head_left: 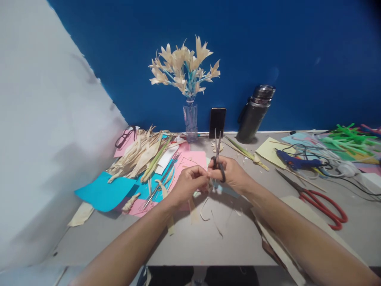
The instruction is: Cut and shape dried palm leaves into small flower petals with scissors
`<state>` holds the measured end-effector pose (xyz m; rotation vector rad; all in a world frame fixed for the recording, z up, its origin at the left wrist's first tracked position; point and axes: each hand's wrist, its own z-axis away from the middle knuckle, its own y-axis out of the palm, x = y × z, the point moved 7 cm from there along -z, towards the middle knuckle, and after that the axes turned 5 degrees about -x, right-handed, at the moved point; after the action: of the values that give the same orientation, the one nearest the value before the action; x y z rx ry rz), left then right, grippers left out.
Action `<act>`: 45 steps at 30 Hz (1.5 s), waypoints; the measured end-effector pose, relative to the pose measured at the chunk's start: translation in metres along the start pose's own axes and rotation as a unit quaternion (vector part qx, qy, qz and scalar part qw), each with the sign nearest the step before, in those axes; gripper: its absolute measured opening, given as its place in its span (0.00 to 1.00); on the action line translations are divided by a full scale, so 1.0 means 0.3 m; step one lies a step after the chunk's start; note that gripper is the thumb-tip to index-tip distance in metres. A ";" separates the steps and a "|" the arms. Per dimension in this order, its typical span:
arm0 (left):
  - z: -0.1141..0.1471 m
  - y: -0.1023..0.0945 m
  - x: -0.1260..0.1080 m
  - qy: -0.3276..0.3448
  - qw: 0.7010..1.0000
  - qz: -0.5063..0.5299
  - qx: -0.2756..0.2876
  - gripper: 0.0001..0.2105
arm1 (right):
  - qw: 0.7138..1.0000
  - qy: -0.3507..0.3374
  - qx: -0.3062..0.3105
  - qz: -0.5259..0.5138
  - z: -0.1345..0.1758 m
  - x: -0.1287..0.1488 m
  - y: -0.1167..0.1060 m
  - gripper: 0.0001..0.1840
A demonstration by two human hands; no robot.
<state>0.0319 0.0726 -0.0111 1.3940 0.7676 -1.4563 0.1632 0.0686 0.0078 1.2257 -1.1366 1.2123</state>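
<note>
My right hand (230,172) is wrapped round the black handles of a small pair of scissors (217,149), whose blades point up and stand slightly apart. My left hand (192,183) is closed in a pinch, its fingertips meeting those of my right hand over the middle of the table. What the left fingers hold is too small and hidden to make out. Pale strips of dried husk (194,210) lie below the left hand, and thin husk scraps (217,224) are scattered on the table. Pink paper (196,159) lies just behind the hands.
A pile of dried husks (139,155) and blue paper (105,192) lie left. Husk flowers (184,65) stand in a clear vase (190,121), beside a phone (217,121) and dark flask (256,115). Red-handled scissors (323,204), a blue glue gun (297,161) and green pipe cleaners (347,139) are right.
</note>
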 end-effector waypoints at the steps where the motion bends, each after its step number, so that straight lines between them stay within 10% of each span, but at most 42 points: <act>1: 0.001 0.003 0.002 0.001 1.000 -0.001 0.005 0.09 | 1.000 0.008 -0.001 -0.005 0.003 -0.008 0.006 0.19; 11: 0.014 0.038 -0.019 0.008 0.969 0.204 0.138 0.14 | 0.974 0.087 0.055 -0.201 0.008 -0.012 0.031 0.17; 19: 0.008 0.029 0.004 -0.003 0.989 0.131 0.064 0.15 | 0.994 0.032 -0.013 -0.101 0.026 0.013 0.031 0.19; 27: 0.022 0.050 -0.014 -0.003 0.975 0.156 0.159 0.13 | 0.964 0.062 0.135 -0.219 0.020 0.010 0.054 0.15; 36: 0.013 0.039 0.007 -0.008 0.979 0.144 0.141 0.10 | 0.992 0.042 0.068 -0.099 0.029 0.003 0.041 0.19; 45: 0.031 0.055 -0.026 -0.049 0.936 0.303 0.173 0.13 | 0.967 0.046 0.099 -0.230 0.026 0.023 0.053 0.15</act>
<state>0.0427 0.0597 0.0006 1.6185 -0.0106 -1.1784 0.1478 0.0606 0.0158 1.4691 -0.6216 1.0272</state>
